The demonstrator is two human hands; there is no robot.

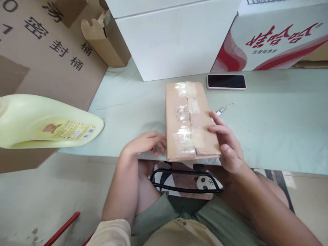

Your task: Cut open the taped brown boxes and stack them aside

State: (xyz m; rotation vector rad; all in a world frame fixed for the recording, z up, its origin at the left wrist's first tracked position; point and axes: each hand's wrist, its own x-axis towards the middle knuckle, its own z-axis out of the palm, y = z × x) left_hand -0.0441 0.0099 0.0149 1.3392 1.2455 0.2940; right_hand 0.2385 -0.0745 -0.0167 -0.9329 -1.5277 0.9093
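Cloth point(276, 130) under taped carton point(188, 119), floor point(71, 184) below; right grip point(217, 138) spread, left grip point(161, 142) unclear, both at carton's sides.

Soft, even daylight is cast over the desk point(276, 126), fairly bright but flat. Glare is thrown back by the clear tape point(183, 118) on the carton point(202, 112). Only faint shadows are formed. Slight blur is seen, and the outer edges are stretched by the lens.

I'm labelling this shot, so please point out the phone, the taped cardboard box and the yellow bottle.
Phone point(227, 81), head view: middle of the dark screen.
Taped cardboard box point(191, 120), head view: middle of the taped top.
Yellow bottle point(52, 114), head view: side, just above the label.
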